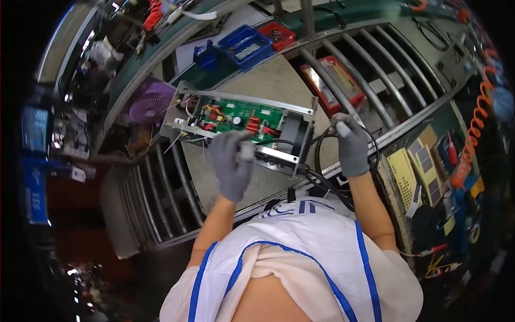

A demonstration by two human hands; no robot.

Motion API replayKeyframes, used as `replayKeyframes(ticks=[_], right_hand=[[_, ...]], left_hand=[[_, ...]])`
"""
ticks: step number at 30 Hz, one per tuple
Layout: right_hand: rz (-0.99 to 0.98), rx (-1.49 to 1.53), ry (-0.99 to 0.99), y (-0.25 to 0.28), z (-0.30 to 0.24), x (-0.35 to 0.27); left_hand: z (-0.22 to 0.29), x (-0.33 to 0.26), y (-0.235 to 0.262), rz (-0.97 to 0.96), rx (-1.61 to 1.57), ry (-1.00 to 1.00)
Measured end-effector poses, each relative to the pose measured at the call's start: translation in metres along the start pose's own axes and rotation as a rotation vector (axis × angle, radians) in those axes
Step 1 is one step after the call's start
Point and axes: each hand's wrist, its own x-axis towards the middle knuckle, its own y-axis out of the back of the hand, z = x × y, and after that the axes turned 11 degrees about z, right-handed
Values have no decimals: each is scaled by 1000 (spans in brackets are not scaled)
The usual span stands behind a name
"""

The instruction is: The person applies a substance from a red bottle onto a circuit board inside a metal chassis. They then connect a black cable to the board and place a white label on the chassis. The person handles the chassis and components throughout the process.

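Note:
An open metal chassis lies at a slant on a pale board, with a green circuit board inside. Red and yellow parts are mounted on the board. At the chassis's near side rail, my left hand in a grey glove has its fingers curled closed. What they hold is hidden; a thin black wire runs right from beside the fingertips. My right hand, also gloved, is closed on a looped black cable, off the right end of the chassis. More black cable hangs below that end.
Metal rollers run on both sides of the board. Blue bins and red bins of small parts stand behind. A purple fan is at the left. An orange coiled hose hangs right, above yellow panels and tools.

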Motion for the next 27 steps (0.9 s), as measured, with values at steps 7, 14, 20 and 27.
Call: replayKeyframes(ticks=[7,14,20,27], right_hand=[[16,-192,36,11,34,-8],[-12,-71,-151,10,57,6],[-21,-79,-152,5,62,10],[64,-125,-78,-5,66,7]], left_hand=[[64,-3,-53,-335,155,-105],[64,-10,-65,-421,138,-16],[66,-12,-65,-424,148,-11],[65,-13,-66,-413,169,-19]])
